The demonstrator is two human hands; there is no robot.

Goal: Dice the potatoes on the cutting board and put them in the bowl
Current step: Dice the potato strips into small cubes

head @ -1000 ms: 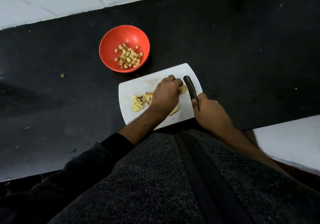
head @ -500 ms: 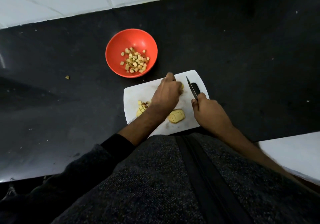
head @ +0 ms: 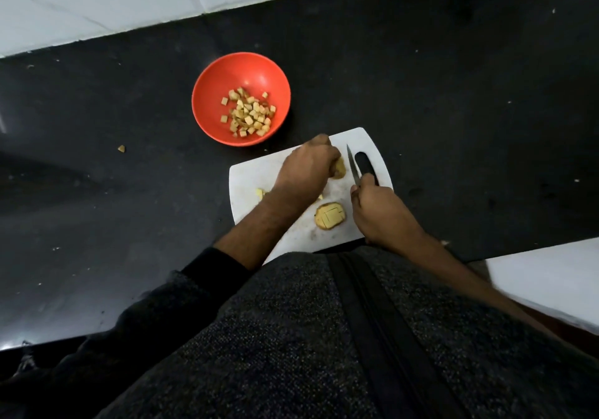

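Potato piece, pale yellow and rounded (head: pixel 339 170), sits at the far end of the white plastic cutting board (head: pixel 249 179), tucked under the fingertips of the left hand (head: pixel 304 169), which curls over it and pins it down. Immediately to its right comes the dark steel knife blade (head: pixel 352 167), tip pointing away from the person, its long axis running front to back along the board, so the piece lies just left of the edge and the blade only has to shift sideways and drop. The right hand (head: pixel 379 214) is wrapped round the knife's handle, which it hides completely; the black oval beside the blade looks like the board's grip slot. So the left hand is on the piece, the right hand just beside it. Count time: two larger potato pieces on the board, the pinned one and a flat yellow slab already scored into a grid (head: pixel 330 216) near the front edge, touching neither hand. A few small yellow bits (head: pixel 260 193) peek out beside the left wrist; how many, I can't tell. One red round bowl (head: pixel 210 94) stands beyond the board's far left corner on the black surface (head: pixel 453 111), holding a heap of diced cubes (head: pixel 249 114). One stray crumb (head: pixel 122 148) lies well to the left.
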